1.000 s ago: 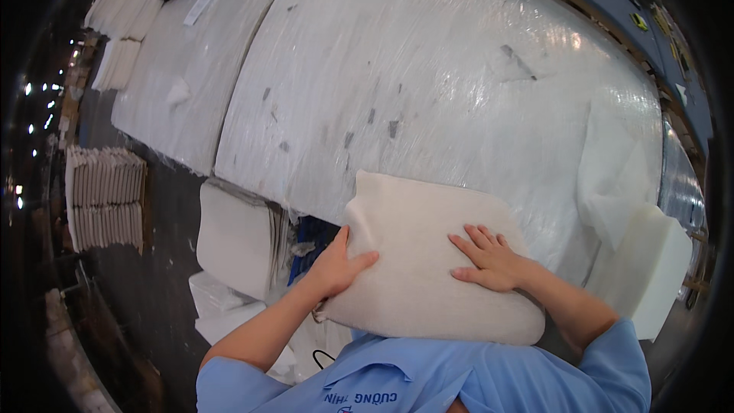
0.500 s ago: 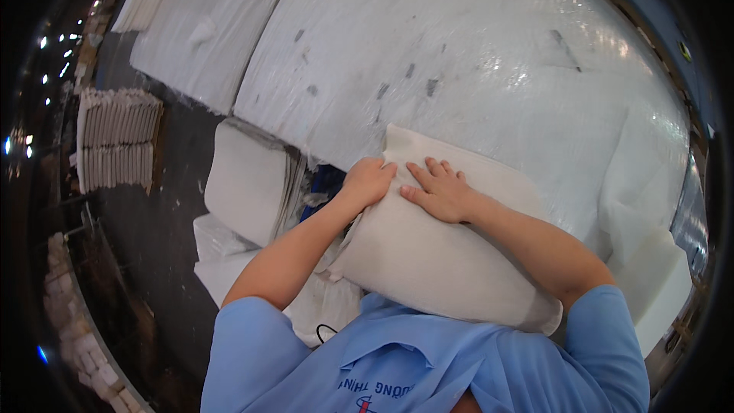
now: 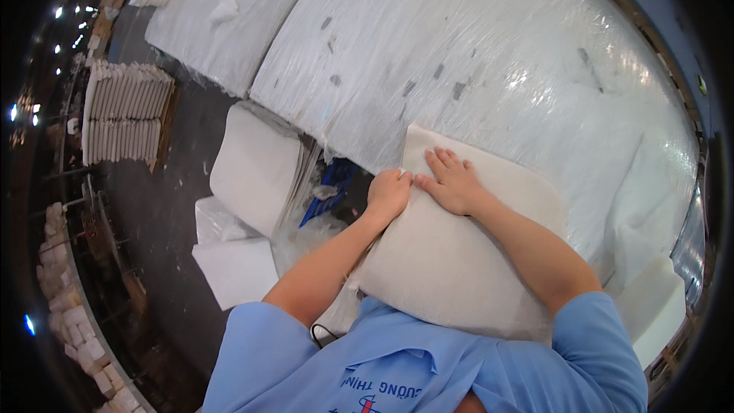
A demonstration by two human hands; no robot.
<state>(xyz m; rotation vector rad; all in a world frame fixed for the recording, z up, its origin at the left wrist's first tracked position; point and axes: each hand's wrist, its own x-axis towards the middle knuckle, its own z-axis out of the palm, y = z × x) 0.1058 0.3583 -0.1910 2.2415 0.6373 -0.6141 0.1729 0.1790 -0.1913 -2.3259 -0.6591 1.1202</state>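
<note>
Large white bales wrapped in shiny clear plastic film (image 3: 474,53) fill the upper view — glare spots on the wrap. Below left lies a dark, scuffed concrete floor (image 3: 164,206) with a stack of flat white sheets (image 3: 126,111), white blocks (image 3: 233,264) and small ceiling lights (image 3: 57,11) in the dim distance.

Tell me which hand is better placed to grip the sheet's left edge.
Left. The left hand already curls over the left edge of the sheet; the right hand lies flat on top, further in.
</note>
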